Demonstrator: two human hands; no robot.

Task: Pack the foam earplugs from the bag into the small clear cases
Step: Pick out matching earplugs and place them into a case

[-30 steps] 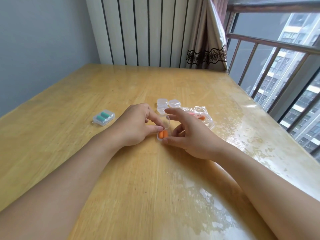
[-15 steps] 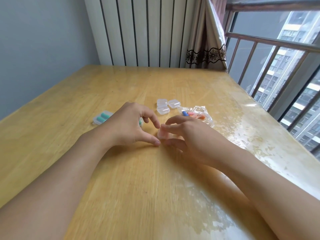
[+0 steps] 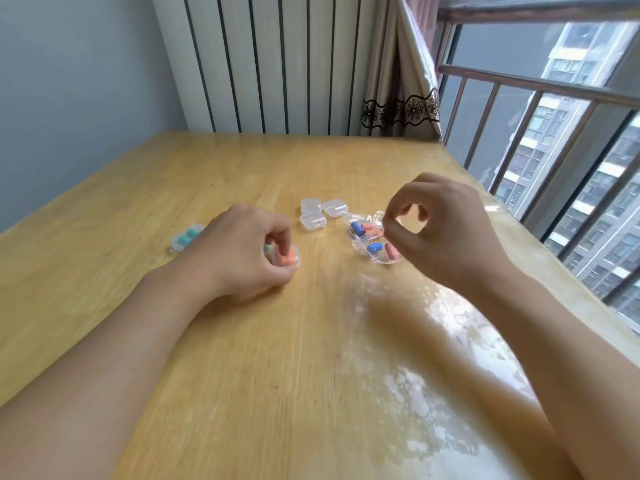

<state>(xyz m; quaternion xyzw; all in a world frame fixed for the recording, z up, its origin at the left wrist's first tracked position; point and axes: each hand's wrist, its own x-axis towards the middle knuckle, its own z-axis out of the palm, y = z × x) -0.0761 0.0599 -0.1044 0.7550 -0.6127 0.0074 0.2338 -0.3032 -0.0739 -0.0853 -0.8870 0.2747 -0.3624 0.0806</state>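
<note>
My left hand (image 3: 239, 252) rests on the wooden table (image 3: 311, 341) with its fingers closed on a small clear case (image 3: 288, 258) holding orange earplugs. My right hand (image 3: 446, 230) hovers over the clear plastic bag (image 3: 372, 239), thumb and forefinger pinched at the bag's upper edge. Blue and pink earplugs (image 3: 375, 247) lie inside the bag. Three empty clear cases (image 3: 317, 213) sit grouped just behind the hands. A closed case with green earplugs (image 3: 187, 237) lies to the left, partly hidden by my left hand.
A white slatted wall panel (image 3: 277, 64) and a curtain (image 3: 401, 81) stand behind the table's far edge. A window with metal railing (image 3: 536, 98) runs along the right side. The table's right part shines with glare.
The case with orange earplugs was held between both hands; now my left hand alone has it and has moved it left. My right hand has gone right to the bag.
</note>
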